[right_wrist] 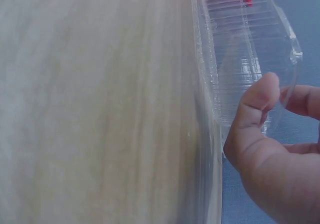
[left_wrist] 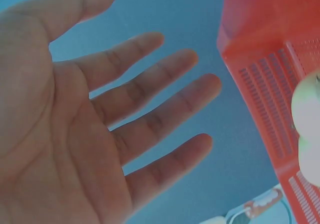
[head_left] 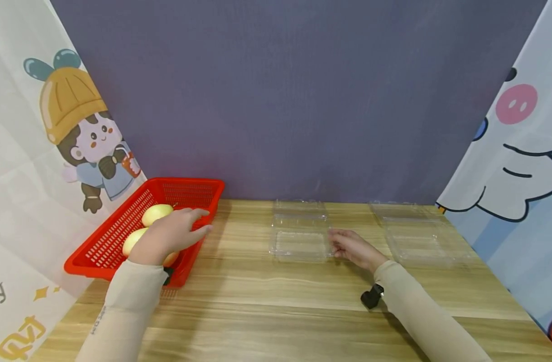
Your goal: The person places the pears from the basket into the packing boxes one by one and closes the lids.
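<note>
My left hand point(head_left: 171, 236) hovers over the red plastic basket point(head_left: 218, 190), fingers spread and holding nothing. In the left wrist view its palm shows fully, with the basket wall off to the right. Several pale yellow fruits point(head_left: 156, 214), one with a short stem, lie in the basket, partly hidden behind that hand. At the centre of the table, my right hand point(head_left: 353, 249) pinches the right edge of a clear plastic clamshell box point(head_left: 298, 244) between thumb and fingers. The box stands with its lid folded back, and the right wrist view shows its ribbed side wall point(right_wrist: 235, 59).
A second clear clamshell box point(head_left: 413, 244), also with its lid back, stands to the right of my right hand. Wood-grain table point(head_left: 257, 311) stretches in front. A grey-blue backdrop point(head_left: 276, 100) rises behind, with printed cloth point(head_left: 520, 191) along both sides.
</note>
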Available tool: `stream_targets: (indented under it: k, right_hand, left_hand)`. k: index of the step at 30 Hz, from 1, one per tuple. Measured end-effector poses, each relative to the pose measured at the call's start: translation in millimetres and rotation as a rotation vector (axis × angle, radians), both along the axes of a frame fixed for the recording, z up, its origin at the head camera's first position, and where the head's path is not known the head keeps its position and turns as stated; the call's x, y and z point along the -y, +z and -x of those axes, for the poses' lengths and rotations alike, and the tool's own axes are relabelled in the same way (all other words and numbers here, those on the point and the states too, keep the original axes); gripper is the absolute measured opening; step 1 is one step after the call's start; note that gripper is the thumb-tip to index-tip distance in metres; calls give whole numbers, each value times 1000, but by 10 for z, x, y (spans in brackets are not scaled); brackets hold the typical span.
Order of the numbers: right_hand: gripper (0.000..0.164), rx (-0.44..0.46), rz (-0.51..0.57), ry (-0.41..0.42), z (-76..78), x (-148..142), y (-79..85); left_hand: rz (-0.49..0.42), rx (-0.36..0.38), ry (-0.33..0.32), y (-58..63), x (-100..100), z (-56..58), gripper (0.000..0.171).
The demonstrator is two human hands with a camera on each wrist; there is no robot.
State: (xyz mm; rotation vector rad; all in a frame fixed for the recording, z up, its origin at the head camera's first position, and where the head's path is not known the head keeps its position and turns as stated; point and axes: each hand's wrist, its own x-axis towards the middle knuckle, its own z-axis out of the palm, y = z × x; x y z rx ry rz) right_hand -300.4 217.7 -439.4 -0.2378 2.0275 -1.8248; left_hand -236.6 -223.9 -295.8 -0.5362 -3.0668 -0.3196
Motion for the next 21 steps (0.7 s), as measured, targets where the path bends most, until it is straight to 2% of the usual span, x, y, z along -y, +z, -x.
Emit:
stream_targets:
  k: [11, 17, 21]
  right_hand:
    - [58, -2, 3, 10, -15, -6, 34]
    - [59, 9, 11, 8, -27, 5, 38]
    - [59, 13, 12, 4, -30, 12, 38]
  left_hand:
    - [2, 52, 56, 69, 238, 76, 53]
    - [21, 127, 100, 57, 341, 149, 59]
    - [44, 144, 94, 13, 425, 212, 61]
